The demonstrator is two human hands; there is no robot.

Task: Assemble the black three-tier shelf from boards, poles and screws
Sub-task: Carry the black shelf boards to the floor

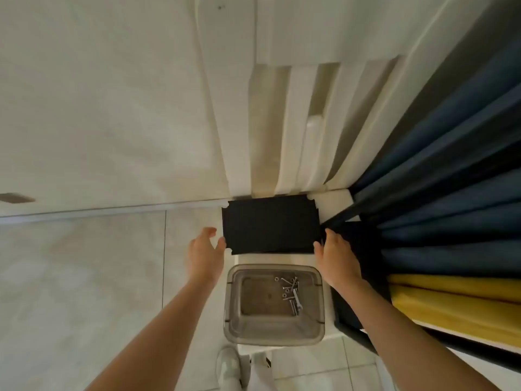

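A black board (270, 224) lies flat on a white stand by the wall. The left hand (204, 253) touches its left edge with fingers spread, and the right hand (335, 256) pinches its right edge. Just below, a clear bin (275, 333) holds screws (290, 292), beside a blue curtain (451, 193).

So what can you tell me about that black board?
The black board is a flat, matte rectangle with a small notch cut into each visible corner. It lies level near the wall, beyond the clear bin. The left hand and the right hand touch its short edges, one on each side.
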